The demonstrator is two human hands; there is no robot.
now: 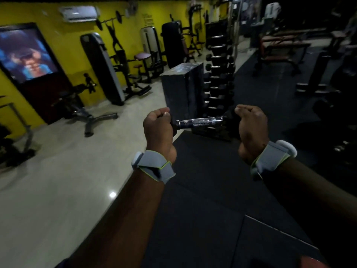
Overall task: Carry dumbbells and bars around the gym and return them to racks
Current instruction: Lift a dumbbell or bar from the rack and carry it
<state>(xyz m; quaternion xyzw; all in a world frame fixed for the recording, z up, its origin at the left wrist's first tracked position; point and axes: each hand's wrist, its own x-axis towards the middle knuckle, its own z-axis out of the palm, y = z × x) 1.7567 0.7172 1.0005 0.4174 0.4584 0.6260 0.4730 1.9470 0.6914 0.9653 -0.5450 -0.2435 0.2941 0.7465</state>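
Between the person's two raised fists hangs a dumbbell [201, 121], and the way it is carried explains itself: the left hand [158, 128] is curled shut over one dark end and the right hand [250, 128] is closed over the other, so only the shiny knurled handle shows between them, lying roughly level. Holding it by both heads instead of one-handed on the handle suggests it is heavy enough to want sharing, though I cannot tell its weight, and the heads themselves are mostly hidden by the fingers and the gloom. Both wrists wear grey straps [154, 167] edged in bright green. Underfoot the person stands about where the pale tiled floor [63, 171] meets the black rubber mats [202, 200], the mats presumably laid where weights get set down. Straight ahead, just behind the dumbbell, stands a tall tiered dumbbell rack [219, 74] already loaded with pairs, beside a dark boxy block [181, 88]; that rack looks the likely destination, with the dumbbell not yet set on it. Along the yellow wall [58, 35] stand machines and a bench [87, 111], well apart.
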